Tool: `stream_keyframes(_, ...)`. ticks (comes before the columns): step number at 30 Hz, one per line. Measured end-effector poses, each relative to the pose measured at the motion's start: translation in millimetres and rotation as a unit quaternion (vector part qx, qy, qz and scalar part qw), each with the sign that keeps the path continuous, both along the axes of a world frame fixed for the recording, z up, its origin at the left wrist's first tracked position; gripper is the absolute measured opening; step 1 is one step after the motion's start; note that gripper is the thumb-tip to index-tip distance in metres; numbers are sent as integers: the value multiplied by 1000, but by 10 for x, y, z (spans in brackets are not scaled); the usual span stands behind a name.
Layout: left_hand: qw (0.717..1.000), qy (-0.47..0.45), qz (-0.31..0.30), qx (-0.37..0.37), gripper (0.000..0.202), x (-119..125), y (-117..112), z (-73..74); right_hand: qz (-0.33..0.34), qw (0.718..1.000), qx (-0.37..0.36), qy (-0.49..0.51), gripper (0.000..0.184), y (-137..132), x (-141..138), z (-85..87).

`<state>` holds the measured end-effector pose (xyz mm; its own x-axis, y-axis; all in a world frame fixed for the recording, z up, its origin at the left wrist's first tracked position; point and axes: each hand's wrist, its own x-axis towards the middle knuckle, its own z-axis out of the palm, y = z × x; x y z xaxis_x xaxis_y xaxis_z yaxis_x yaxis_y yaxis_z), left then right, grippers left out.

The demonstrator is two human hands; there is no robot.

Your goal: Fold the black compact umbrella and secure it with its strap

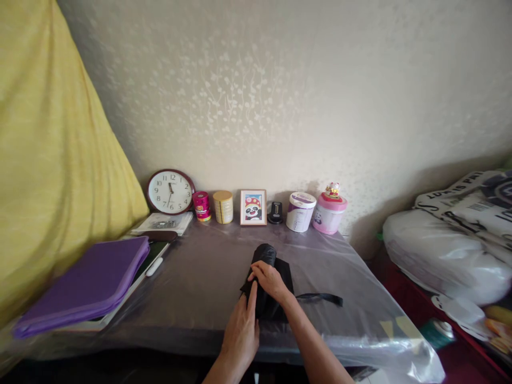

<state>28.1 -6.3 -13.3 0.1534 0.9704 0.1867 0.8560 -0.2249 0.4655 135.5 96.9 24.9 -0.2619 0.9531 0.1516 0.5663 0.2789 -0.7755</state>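
Observation:
A black fabric roll [265,252] lies on the plastic-covered table in front of me, its long side pointing away from me. Flat black fabric [285,274] extends from its right side, and a black strap [324,297] trails out to the right across the table. My right hand [269,278] rests over the top of the roll with its fingers curled onto it. At the roll's near left side, my left hand [242,326] grips the fabric, its fingertips partly hidden against the black material.
Along the wall stand a round clock [170,192], a pink can [202,206], a yellow tin [223,207], a panda picture frame [253,207] and white tubs [301,212]. A purple folder [88,277] lies at left. White bags [444,250] are piled at right.

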Motion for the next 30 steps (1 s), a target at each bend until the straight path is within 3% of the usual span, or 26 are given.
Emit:
stream_keyframes(3, 999, 45, 15, -19, 71, 14, -9, 36, 12, 1000, 14, 24, 25, -91, 19, 2)
stream_keyframes(8, 999, 39, 6, -15, 67, 6, 19, -56, 56, 982, 180, 31, 27, -446, 102, -63)
stream_keyframes(11, 999, 39, 5, -8, 65, 2, 29, -116, 76, 969, 236, 3, 29, -504, 160, -146)
stream_keyframes(24, 996, 73, 30, -45, 70, 7, 18, -63, 16, 976, 180, -124, 28, 537, 222, -321)
stream_keyframes(30, 997, 65, 25, -39, 69, -3, 33, -107, -46, 989, 115, -81, 25, 820, 239, -325)
